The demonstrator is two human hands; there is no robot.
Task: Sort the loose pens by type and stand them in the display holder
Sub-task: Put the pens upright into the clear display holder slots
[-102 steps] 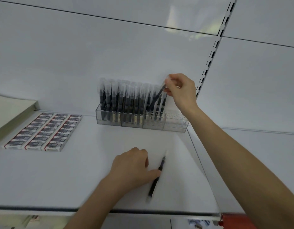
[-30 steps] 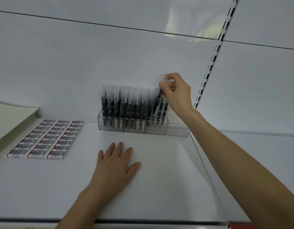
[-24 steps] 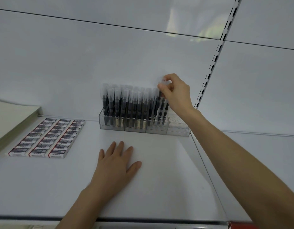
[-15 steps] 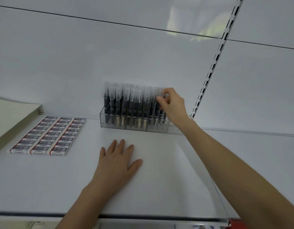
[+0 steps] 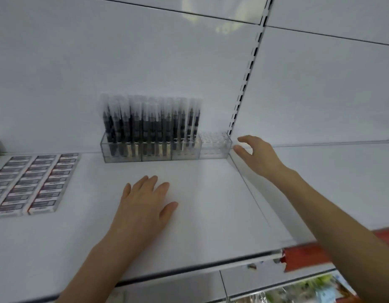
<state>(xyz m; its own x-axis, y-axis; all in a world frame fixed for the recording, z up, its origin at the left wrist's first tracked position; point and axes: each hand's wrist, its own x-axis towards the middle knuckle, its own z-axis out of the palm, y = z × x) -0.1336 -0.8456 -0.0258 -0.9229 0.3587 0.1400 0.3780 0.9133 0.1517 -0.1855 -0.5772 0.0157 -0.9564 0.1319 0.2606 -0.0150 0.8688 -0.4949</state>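
A clear plastic display holder [image 5: 215, 147] stands against the back wall of the white shelf [image 5: 211, 204]. Several black pens with clear caps [image 5: 149, 123] stand upright in its left and middle sections; its rightmost section holds none. My right hand [image 5: 258, 155] hovers just right of the holder, fingers apart, holding nothing. My left hand [image 5: 145, 204] lies flat, palm down, on the shelf in front of the holder. No loose pen shows on the shelf.
Rows of small white boxed items [image 5: 29, 184] lie at the left of the shelf. A slotted upright rail [image 5: 246, 77] runs up the back wall right of the holder. Red and coloured goods [image 5: 305, 256] show below the shelf's front edge.
My right hand let go of the pen, which now stands in the holder, and drew back down to the right. The left hand stayed flat. The view swung left.
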